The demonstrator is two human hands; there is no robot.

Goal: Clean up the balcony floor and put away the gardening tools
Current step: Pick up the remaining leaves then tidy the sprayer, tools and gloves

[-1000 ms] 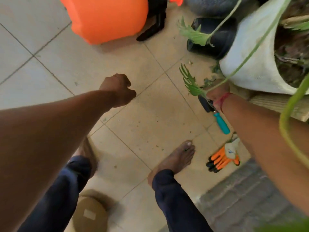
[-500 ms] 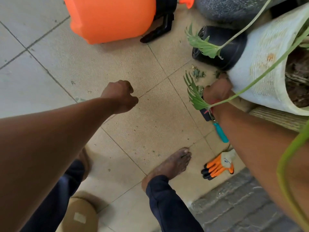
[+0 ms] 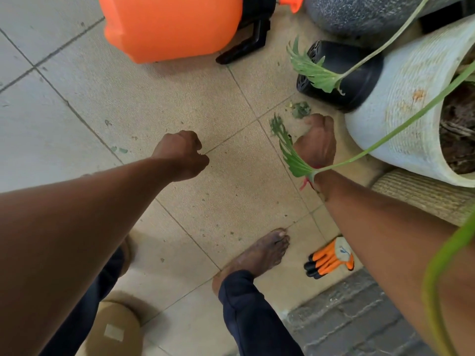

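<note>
Head view: looking down on a tiled balcony floor [image 3: 180,98], with two bare arms reaching forward and a bare foot [image 3: 259,253] between them.
Left hand [image 3: 180,155]: held above the tiles with the fingers curled into a tight fist and the thumb against the forefinger. Nothing shows in it, and it has hardly shifted over the last second.
Right hand [image 3: 317,142]: knuckles up, low at the foot of the white pot [image 3: 411,98]. The fingers are curled under and their tips are hidden, so I cannot tell whether they pinch anything.
What changed: a second ago the right hand was over a teal-handled tool lying on the tiles. It has since moved forward, and the tool no longer shows. It may be hidden under the forearm, but that cannot be told.
Leaf scraps [image 3: 300,109]: a small green heap on the tiles just beyond the right knuckles, near the black pot [image 3: 341,73].
Green flecks [image 3: 118,149]: a few bits on the tiles to the left of the left hand.
Glove [image 3: 330,258]: orange and black, lying flat on the tiles beside the right forearm.
Sprayer [image 3: 169,24]: large and orange, at the top of the view, well apart from both hands.
Frond [image 3: 290,150]: hangs across the right wrist.
Meaning for the task: the reach seems aimed at the leaf scraps, so floor litter comes first. The glove and sprayer are not yet put away, and most of the job looks still ahead.
</note>
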